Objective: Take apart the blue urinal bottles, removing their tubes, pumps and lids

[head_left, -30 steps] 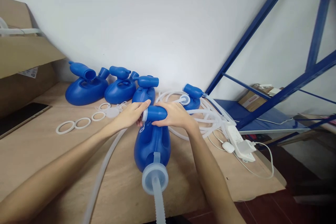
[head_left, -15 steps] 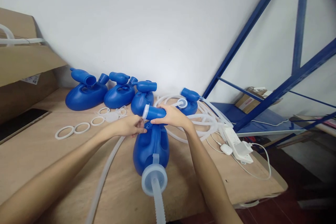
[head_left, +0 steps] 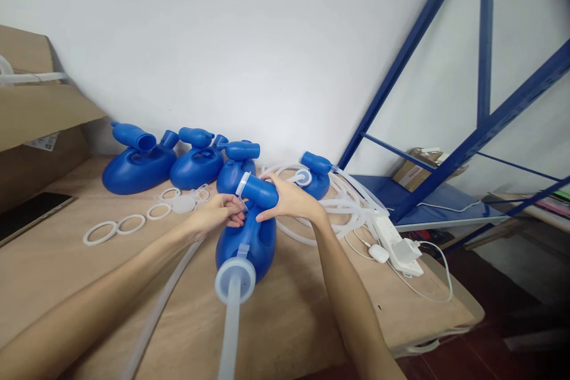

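A blue plastic urinal bottle [head_left: 262, 237] stands before me with its handle facing up. Its near end carries a translucent cap [head_left: 235, 280], from which a pale hose [head_left: 229, 338] runs toward me. My right hand [head_left: 289, 197] is wrapped round a blue cup-shaped funnel [head_left: 258, 191] above the bottle's far end. Around the funnel's left mouth sits a translucent ring [head_left: 243, 183] with a thin strap hanging down. With closed fingertips, my left hand [head_left: 225, 212] pinches that strap close to the bottle's top; the exact hold is partly hidden.
Several similar blue bottles [head_left: 140, 169] line the wall. Loose white rings [head_left: 131, 224] and a phone [head_left: 33, 214] lie left, below a cardboard box [head_left: 44, 107]. Coiled hoses [head_left: 342, 214], a power strip [head_left: 396, 246] and a blue metal shelf [head_left: 378, 187] are to the right.
The bottle's capped end has swung left, and the funnel has tilted with its ringed mouth higher. My left fingers have drawn the strap downward. The view has shifted slightly.
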Motion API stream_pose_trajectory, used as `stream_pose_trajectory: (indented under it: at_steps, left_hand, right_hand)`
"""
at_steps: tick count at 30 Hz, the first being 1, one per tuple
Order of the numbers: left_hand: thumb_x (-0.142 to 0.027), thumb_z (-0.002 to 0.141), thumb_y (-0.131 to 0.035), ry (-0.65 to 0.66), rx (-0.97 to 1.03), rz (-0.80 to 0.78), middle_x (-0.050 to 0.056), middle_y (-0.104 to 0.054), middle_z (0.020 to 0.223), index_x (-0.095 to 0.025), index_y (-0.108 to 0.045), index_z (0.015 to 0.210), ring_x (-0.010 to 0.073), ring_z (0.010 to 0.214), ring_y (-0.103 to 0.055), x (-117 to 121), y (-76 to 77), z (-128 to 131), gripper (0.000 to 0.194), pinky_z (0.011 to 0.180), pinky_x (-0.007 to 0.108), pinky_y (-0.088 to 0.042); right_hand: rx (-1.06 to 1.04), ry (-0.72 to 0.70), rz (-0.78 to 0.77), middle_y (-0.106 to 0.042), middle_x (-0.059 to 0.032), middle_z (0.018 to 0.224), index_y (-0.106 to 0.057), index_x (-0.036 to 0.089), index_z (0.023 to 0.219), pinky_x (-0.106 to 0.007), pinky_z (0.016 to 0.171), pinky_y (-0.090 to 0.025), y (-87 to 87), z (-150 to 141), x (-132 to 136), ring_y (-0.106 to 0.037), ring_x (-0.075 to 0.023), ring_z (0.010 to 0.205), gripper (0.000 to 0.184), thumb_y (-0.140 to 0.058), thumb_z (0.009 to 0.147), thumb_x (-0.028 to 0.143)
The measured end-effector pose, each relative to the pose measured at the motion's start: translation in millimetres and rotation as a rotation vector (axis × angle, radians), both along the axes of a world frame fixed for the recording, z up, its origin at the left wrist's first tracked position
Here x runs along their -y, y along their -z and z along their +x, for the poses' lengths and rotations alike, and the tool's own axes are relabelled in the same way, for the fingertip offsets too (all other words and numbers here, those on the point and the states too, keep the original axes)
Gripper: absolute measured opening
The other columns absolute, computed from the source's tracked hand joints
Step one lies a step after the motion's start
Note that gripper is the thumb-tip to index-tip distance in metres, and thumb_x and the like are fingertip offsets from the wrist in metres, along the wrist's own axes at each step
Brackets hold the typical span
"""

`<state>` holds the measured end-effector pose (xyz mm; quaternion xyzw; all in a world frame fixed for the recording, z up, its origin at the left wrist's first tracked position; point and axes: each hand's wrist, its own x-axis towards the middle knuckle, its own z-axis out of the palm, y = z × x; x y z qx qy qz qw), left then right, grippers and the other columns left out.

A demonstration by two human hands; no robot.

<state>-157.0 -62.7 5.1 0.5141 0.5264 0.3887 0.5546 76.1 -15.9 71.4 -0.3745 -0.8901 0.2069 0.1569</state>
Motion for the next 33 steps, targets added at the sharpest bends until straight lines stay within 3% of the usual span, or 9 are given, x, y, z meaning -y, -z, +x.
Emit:
stream_pose_trajectory:
  at_steps: [6,9,13,17,20,25,33]
  left_hand:
    - [-0.045,0.069,-0.087,-0.016,0.003,0.026,0.003,-0.073,0.076,-0.017,-0.065,0.086,0.0177,0.074,-0.074,2.3,8.5,5.9,0.04,0.071,0.029,-0.064]
    - [-0.046,0.069,-0.088,0.018,-0.02,0.031,0.004,-0.073,0.075,-0.016,-0.067,0.087,0.0184,0.072,-0.074,1.6,5.6,3.9,0.04,0.069,0.029,-0.063]
    - [-0.048,0.064,-0.092,0.106,-0.069,0.03,0.005,-0.073,0.07,-0.017,-0.07,0.079,0.0188,0.063,-0.071,-1.0,-2.2,-5.9,0.042,0.06,0.028,-0.06]
    - [-0.047,0.06,-0.094,0.151,-0.133,0.029,0.003,-0.073,0.065,-0.019,-0.07,0.075,0.018,0.056,-0.068,-4.8,-7.7,-24.2,0.04,0.052,0.026,-0.055]
    - [-0.048,0.063,-0.091,0.131,-0.16,0.052,0.004,-0.075,0.069,-0.019,-0.069,0.07,0.0194,0.06,-0.071,-9.7,-10.9,-39.3,0.036,0.056,0.028,-0.059]
    - [-0.043,0.06,-0.09,0.023,-0.175,0.141,0.007,-0.077,0.073,-0.018,-0.073,0.067,0.0218,0.068,-0.074,-14.9,-21.1,-50.9,0.032,0.066,0.031,-0.062]
    - [-0.065,0.068,-0.089,-0.24,0.0,0.391,0.008,-0.082,0.086,-0.02,-0.072,0.086,0.0239,0.085,-0.079,6.6,-44.2,-24.8,0.051,0.084,0.036,-0.065]
  right_hand:
    - [0.119,0.277,0.197,-0.075,-0.0153,0.116,-0.051,0.02,0.147,-0.051,0.098,-0.052,0.7,-20.5,22.8,-0.072,-0.0426,0.116,0.102,-0.09,0.068,0.072]
    - [0.109,0.29,0.192,-0.07,-0.0195,0.132,-0.033,0.02,0.164,-0.054,0.1,-0.052,-0.6,-27.5,33.5,-0.067,-0.0443,0.126,0.117,-0.093,0.072,0.061]
    - [0.107,0.31,0.204,-0.055,-0.0198,0.148,-0.003,0.034,0.174,-0.055,0.098,-0.055,-3.7,-34.3,41.9,-0.066,-0.0433,0.127,0.133,-0.093,0.076,0.048]
    - [0.144,0.277,0.253,-0.05,-0.0168,0.146,0.005,0.042,0.173,-0.052,0.094,-0.058,-3.9,-46.4,46.1,-0.069,-0.0381,0.119,0.134,-0.09,0.079,0.037]
    - [0.16,0.222,0.284,-0.049,-0.0163,0.146,0.001,0.041,0.173,-0.048,0.094,-0.058,1.2,-56.9,46.8,-0.067,-0.0358,0.119,0.128,-0.087,0.08,0.026]
    - [0.133,0.128,0.315,-0.058,-0.0134,0.14,-0.026,0.037,0.172,-0.047,0.095,-0.058,8.9,-60.7,39.0,-0.067,-0.034,0.121,0.097,-0.07,0.088,0.013]
    - [-0.276,0.099,0.294,-0.068,-0.0084,0.149,-0.052,0.029,0.159,-0.048,0.115,-0.051,-22.4,-15.4,30.8,-0.067,-0.0333,0.133,0.088,-0.086,0.078,0.024]
